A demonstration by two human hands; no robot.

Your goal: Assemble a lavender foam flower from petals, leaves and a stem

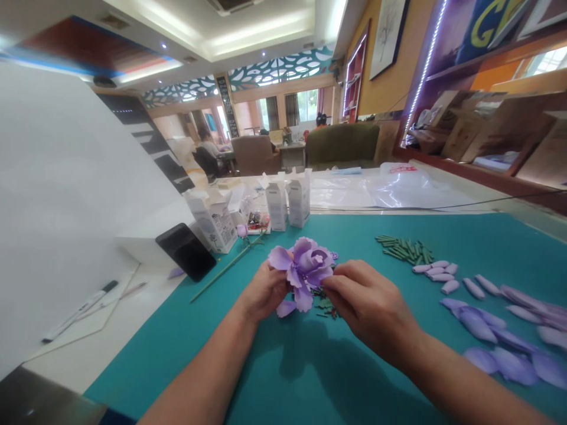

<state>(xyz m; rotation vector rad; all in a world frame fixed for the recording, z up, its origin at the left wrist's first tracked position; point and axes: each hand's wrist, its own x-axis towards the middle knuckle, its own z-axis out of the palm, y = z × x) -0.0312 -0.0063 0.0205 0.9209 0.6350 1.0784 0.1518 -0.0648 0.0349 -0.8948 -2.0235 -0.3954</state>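
A purple artificial flower (305, 265) with ruffled petals is held up above the green mat (186, 366). My left hand (271, 289) is closed on its left side, its fingertips partly hidden behind the petals. From the right, my right hand (370, 298) pinches the edge of a petal between thumb and fingers. Small green pieces (325, 304) lie on the mat under the flower, partly covered by it. One loose purple petal shape (286, 308) shows just below my left fingers; whether it joins the flower I cannot tell.
Green stem pieces (405, 249), pale purple buds (438, 271) and larger purple petals (482, 324) lie on the right. A long-stemmed flower (230, 267) lies left. White boxes (212, 221) stand behind, near a black phone (186, 251). A marker (82, 310) lies far left.
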